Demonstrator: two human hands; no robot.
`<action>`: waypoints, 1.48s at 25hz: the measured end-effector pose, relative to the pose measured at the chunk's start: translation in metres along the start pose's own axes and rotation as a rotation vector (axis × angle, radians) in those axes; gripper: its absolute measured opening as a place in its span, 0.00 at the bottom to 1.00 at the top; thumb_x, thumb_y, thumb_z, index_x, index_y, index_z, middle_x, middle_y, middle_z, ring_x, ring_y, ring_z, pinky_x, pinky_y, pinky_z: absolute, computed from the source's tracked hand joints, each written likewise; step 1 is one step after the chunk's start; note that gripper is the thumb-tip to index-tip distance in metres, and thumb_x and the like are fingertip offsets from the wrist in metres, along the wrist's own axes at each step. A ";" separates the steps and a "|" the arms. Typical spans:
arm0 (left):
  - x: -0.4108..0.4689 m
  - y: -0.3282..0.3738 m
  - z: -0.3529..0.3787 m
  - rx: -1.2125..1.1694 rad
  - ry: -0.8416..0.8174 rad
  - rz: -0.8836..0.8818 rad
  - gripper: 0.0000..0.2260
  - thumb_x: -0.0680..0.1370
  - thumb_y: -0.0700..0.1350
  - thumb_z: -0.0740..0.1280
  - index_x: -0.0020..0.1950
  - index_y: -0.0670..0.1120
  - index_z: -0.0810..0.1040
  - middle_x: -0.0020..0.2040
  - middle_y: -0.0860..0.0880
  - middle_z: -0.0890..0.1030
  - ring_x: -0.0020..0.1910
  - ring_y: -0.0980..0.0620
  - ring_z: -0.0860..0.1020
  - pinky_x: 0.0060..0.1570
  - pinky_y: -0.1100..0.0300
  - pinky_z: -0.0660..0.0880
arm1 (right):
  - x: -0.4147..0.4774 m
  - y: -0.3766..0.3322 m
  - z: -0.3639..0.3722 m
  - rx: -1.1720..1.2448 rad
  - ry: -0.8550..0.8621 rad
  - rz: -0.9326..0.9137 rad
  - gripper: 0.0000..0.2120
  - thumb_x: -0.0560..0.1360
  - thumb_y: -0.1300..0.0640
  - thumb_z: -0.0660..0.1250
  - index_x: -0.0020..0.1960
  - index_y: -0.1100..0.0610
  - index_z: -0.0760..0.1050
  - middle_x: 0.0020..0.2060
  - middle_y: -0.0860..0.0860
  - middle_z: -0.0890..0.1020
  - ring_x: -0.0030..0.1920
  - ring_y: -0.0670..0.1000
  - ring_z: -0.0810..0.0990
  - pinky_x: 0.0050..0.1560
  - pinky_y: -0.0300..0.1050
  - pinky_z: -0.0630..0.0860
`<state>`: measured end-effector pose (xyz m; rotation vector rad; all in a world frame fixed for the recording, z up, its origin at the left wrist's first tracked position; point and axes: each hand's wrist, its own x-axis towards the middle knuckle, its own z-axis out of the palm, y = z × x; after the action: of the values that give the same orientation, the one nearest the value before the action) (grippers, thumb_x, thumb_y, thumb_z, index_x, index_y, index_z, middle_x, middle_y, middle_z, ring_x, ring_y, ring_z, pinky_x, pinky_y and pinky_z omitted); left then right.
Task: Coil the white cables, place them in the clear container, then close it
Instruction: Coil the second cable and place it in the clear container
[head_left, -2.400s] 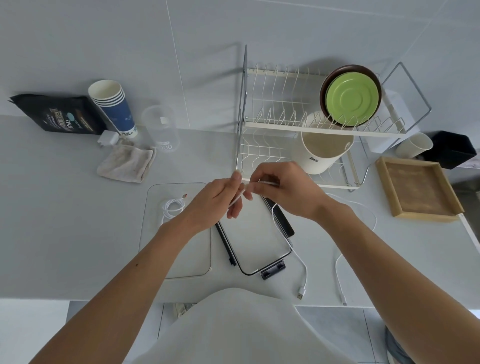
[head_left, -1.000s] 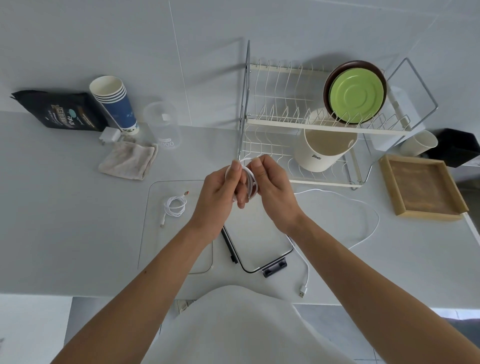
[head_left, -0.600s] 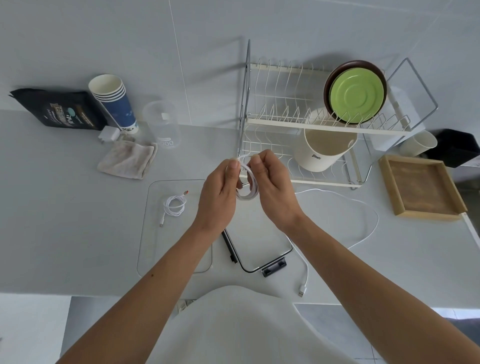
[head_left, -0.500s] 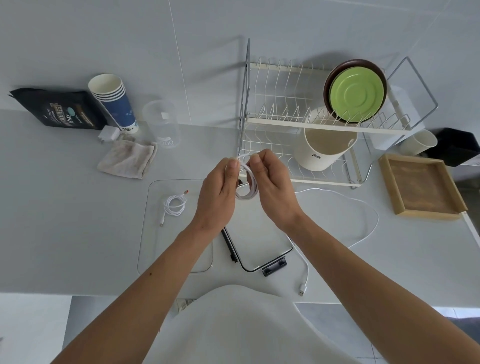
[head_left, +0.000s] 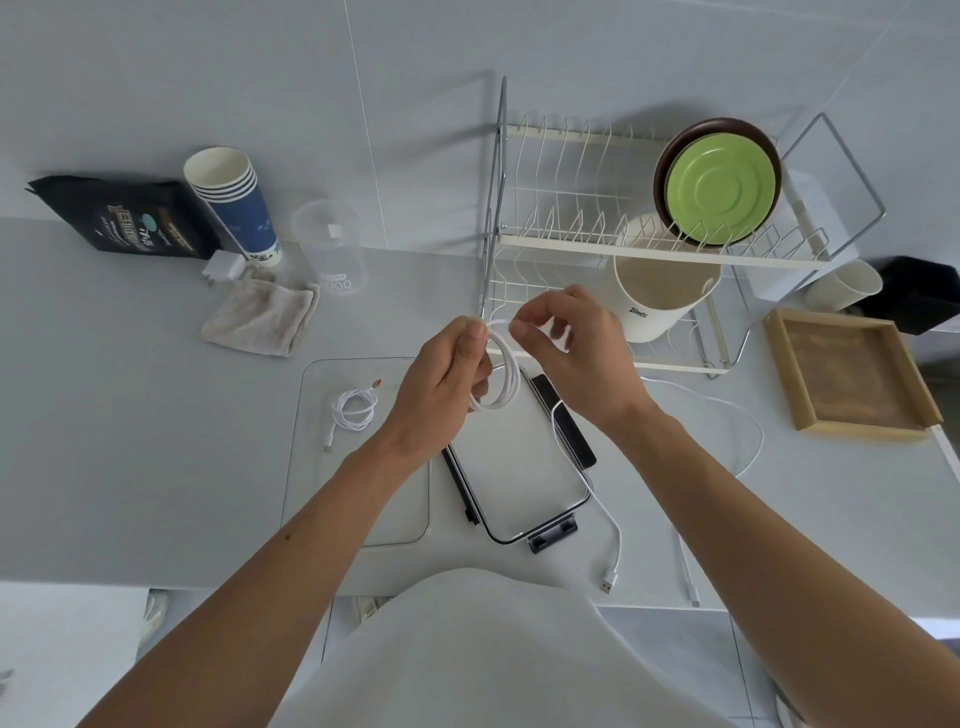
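Note:
My left hand (head_left: 447, 384) and my right hand (head_left: 571, 358) are raised above the counter, both pinching a white cable (head_left: 506, 379) wound into a few loops between them. Its loose tail runs down over the lid and ends in a USB plug (head_left: 609, 582) near the counter's front edge. More loose white cable (head_left: 748, 415) curves over the counter to the right. The clear container (head_left: 311, 467) lies open at the left with a small coiled white cable (head_left: 356, 408) inside. The container's lid (head_left: 519, 467), clear with black clips, lies beside it.
A two-tier dish rack (head_left: 571, 244) with a green plate (head_left: 719, 189) and a cream pot (head_left: 660, 296) stands behind my hands. At the back left are stacked paper cups (head_left: 231, 202), a clear measuring cup (head_left: 330, 247), a black pouch (head_left: 124, 218), a cloth (head_left: 262, 322). A wooden tray (head_left: 852, 379) sits right.
The straight cable has been wound into loops between my hands. The loose cable on the right has been drawn in and its loop has shrunk. My hands rose slightly toward the rack.

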<state>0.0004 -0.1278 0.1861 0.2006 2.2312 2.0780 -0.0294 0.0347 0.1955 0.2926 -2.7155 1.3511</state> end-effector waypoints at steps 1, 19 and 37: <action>0.000 0.001 0.000 -0.007 -0.008 -0.008 0.17 0.85 0.47 0.51 0.36 0.51 0.63 0.31 0.53 0.60 0.27 0.57 0.60 0.28 0.68 0.62 | 0.002 -0.001 0.000 -0.001 -0.018 0.001 0.02 0.76 0.56 0.71 0.45 0.54 0.80 0.40 0.48 0.80 0.38 0.45 0.75 0.43 0.35 0.70; 0.008 -0.005 -0.005 0.263 0.052 0.056 0.13 0.84 0.48 0.54 0.45 0.47 0.73 0.29 0.56 0.71 0.27 0.58 0.70 0.29 0.61 0.68 | -0.007 -0.012 0.004 1.044 -0.367 0.581 0.05 0.80 0.64 0.62 0.47 0.61 0.76 0.38 0.54 0.84 0.38 0.51 0.84 0.45 0.43 0.82; 0.011 -0.015 -0.012 0.425 0.121 0.021 0.16 0.84 0.51 0.55 0.36 0.55 0.63 0.28 0.49 0.68 0.28 0.55 0.64 0.29 0.61 0.63 | 0.000 -0.020 0.001 0.225 -0.455 0.285 0.08 0.78 0.63 0.66 0.57 0.62 0.78 0.42 0.60 0.86 0.43 0.55 0.87 0.47 0.49 0.84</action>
<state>-0.0126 -0.1394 0.1725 0.1265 2.7310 1.6374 -0.0247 0.0221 0.2103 0.2637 -3.0604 1.8787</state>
